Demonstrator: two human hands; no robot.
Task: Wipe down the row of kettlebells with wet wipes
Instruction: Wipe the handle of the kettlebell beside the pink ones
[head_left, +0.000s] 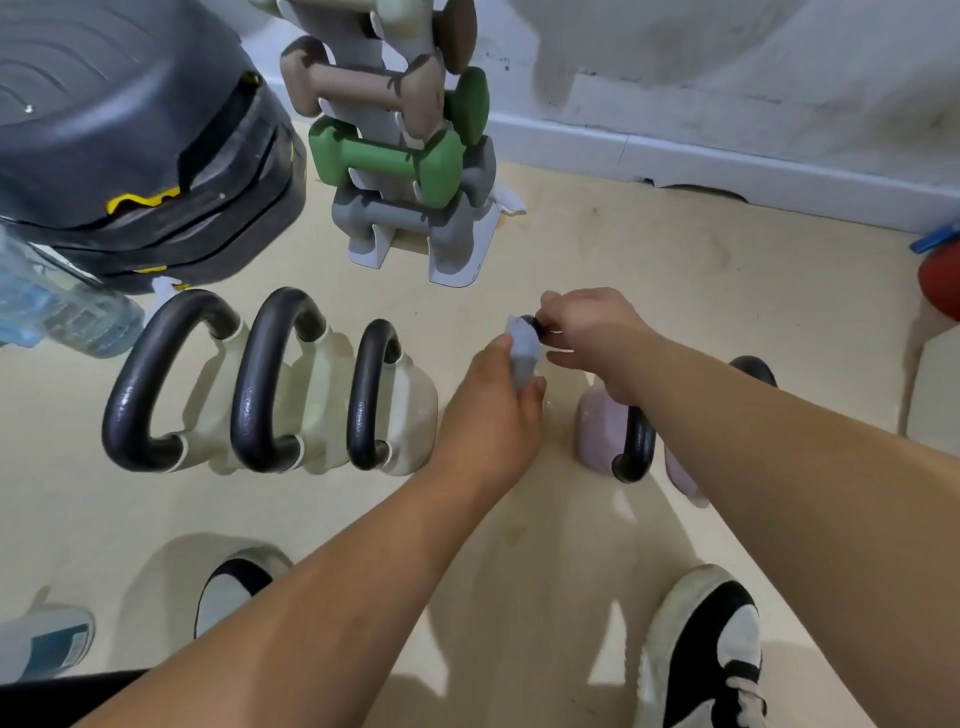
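The wet wipe (522, 353) is pale blue-grey and bunched up, sticking out of the top of the left hand (493, 410). Three cream kettlebells (306, 395) with black handles stand in a row left of the grip. A pink kettlebell (597, 431) sits just right of it.

Between cream kettlebells (317, 364) and pink kettlebell (597, 431) — open floor (561, 509).

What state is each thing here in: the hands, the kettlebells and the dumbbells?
Left hand: grips a small grey-blue item.
Right hand: pinches the dark tip of that item; open or capped, cannot tell.
Cream kettlebells: three upright in a row on the floor, untouched.
Pink kettlebell: upright, partly hidden behind the right arm.
Dumbbells: stored on their rack.
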